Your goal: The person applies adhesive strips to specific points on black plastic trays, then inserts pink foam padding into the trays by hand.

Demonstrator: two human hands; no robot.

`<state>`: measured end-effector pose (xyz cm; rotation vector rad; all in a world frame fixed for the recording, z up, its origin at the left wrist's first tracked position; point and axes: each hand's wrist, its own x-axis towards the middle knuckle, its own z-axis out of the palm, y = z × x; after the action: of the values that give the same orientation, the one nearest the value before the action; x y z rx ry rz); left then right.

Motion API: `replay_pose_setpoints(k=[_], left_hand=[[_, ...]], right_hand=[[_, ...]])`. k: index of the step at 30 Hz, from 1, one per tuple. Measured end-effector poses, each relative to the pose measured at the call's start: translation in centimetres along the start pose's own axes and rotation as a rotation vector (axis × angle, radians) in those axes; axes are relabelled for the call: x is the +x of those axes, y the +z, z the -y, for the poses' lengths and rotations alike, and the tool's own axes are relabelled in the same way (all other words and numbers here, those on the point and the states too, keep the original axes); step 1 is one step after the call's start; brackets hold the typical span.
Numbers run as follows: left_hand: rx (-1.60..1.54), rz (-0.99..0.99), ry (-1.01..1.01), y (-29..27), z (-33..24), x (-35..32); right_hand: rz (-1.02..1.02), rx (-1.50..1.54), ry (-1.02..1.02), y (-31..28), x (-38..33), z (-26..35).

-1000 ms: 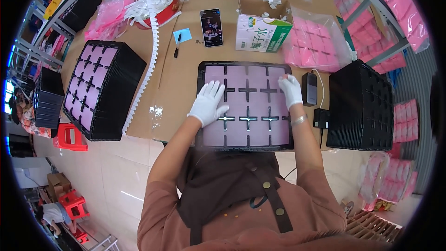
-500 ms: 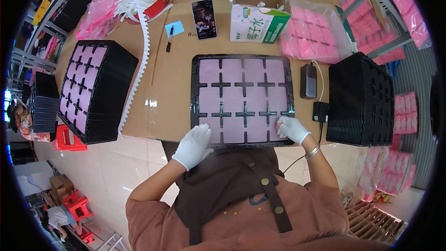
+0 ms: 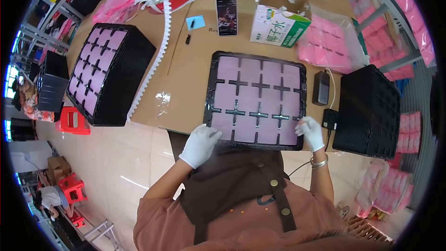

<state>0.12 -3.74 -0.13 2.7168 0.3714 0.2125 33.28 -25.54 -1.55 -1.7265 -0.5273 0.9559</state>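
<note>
In front of me a black plastic tray [image 3: 303,93] lies on the cardboard-covered table, with flat pinkish-purple sheets [image 3: 246,95] between its raised black crosses. My left hand [image 3: 200,146], in a white glove, is at the tray's near left corner, fingers bent around the edge. My right hand [image 3: 310,133], also gloved, is closed on the right edge near the front corner. The fingertips under the rim are hidden.
Stacks of black trays stand left [image 3: 123,74] and right [image 3: 369,111]. Behind are a phone [image 3: 226,16], a carton [image 3: 278,23], bagged pink pieces [image 3: 325,39] and a pen on blue paper [image 3: 195,22]. A power bank [image 3: 321,88] lies right of the tray. A white toothed strip [image 3: 160,56] crosses the left side.
The whole view has turned and shifted, moving the table things rightward in the picture. My left fingers have curled in at the tray's corner; my right hand stays at its right edge.
</note>
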Motion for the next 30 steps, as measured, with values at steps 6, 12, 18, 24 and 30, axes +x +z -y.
replay_pose_setpoints(k=[6,12,18,24,30], left_hand=[[0.118,-0.092,-0.182,0.6,-1.6,1.1],[0.156,-0.076,-0.161,1.0,-1.7,0.4],[0.163,-0.046,-0.191,0.8,-1.9,1.1],[-0.118,-0.436,-0.482,2.6,0.2,-1.1],[-0.239,-0.345,-0.734,3.2,0.8,0.4]], right_hand=[[-0.249,-0.494,-0.148,1.9,0.7,-0.6],[-0.238,-0.357,-0.044,1.7,1.3,-0.3],[-0.192,-0.241,0.015,1.2,1.6,0.0],[-0.557,-0.463,-0.296,-3.0,2.5,-7.2],[-0.519,-0.371,-0.156,-1.4,2.2,-5.2]])
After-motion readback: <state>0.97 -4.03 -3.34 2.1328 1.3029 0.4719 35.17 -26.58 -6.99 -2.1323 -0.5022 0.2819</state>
